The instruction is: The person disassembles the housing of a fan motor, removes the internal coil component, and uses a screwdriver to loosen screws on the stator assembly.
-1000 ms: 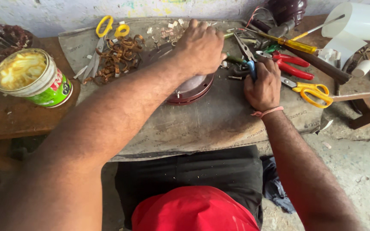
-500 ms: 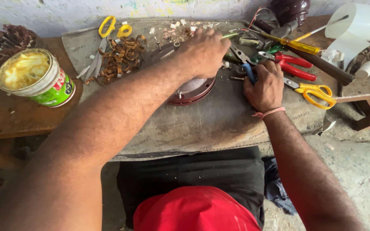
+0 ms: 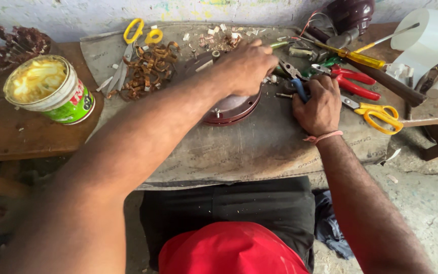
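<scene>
Resting on a grey mat at the middle of the bench point(image 3: 36, 137), a round dark-red metal motor housing point(image 3: 231, 109) lies flat, partly covered by the left hand point(image 3: 247, 66). That hand sits curled over the housing's far rim, fingers bent down onto it; whether they pinch anything cannot be told. Just right of the housing, the right hand point(image 3: 320, 104) is closed on blue-handled pliers point(image 3: 298, 87), whose tip points toward the rim. Judging by the loose copper wire scraps point(image 3: 148, 68) heaped nearby, stripping looks well advanced, yet the housing remains under work. Yellow scissors point(image 3: 378, 114), red pliers point(image 3: 353, 83) and an open tin point(image 3: 51, 91) lie around.
</scene>
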